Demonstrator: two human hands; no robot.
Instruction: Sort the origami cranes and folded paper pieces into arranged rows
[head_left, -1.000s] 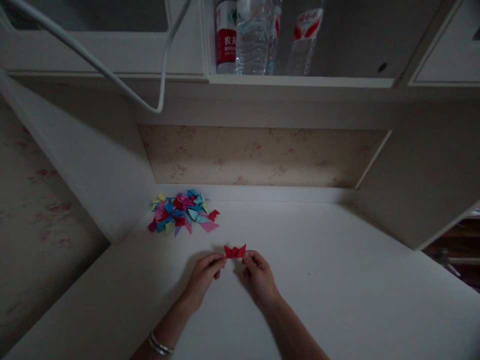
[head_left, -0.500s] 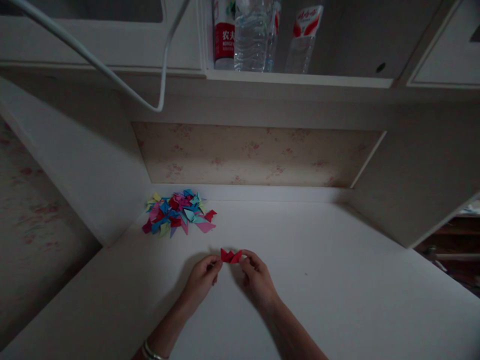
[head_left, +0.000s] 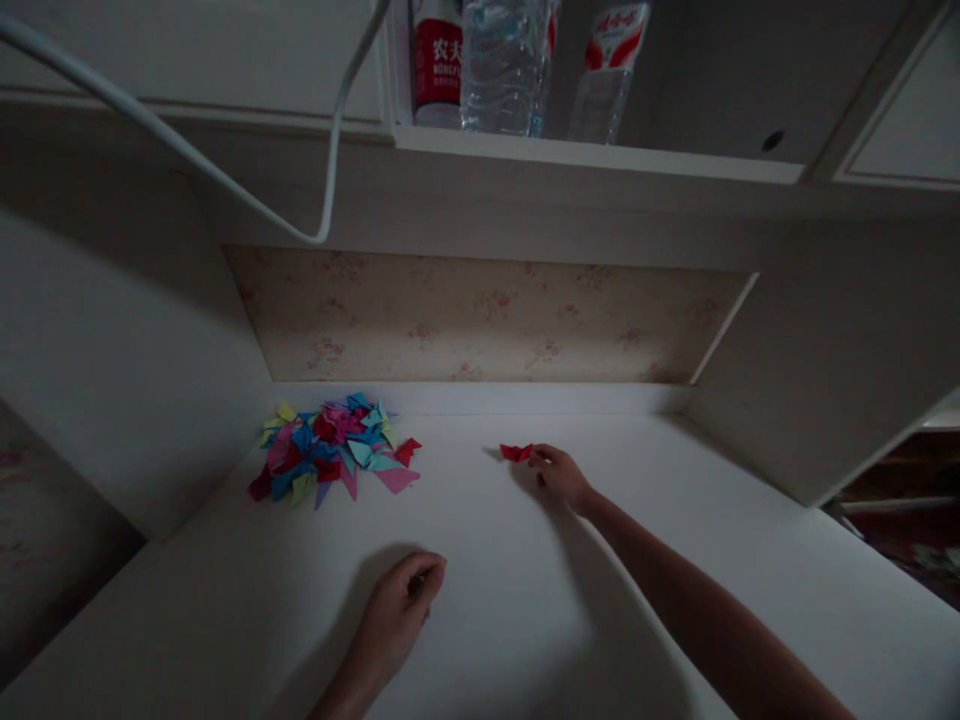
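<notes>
Head view: the right hand (head_left: 561, 480) now alone pinches the red paper (head_left: 514, 453), right of the paper pile (head_left: 343, 424); the left hand (head_left: 399, 602) (fingertips together, nothing visible inside) no longer touches it, ending the two-handed hold.

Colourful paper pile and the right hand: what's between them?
In the head view, the folded red paper, held by the right hand, then white tabletop up to the colourful pile.

Right hand (head_left: 562, 479) ahead of left hand (head_left: 399, 598)
</notes>
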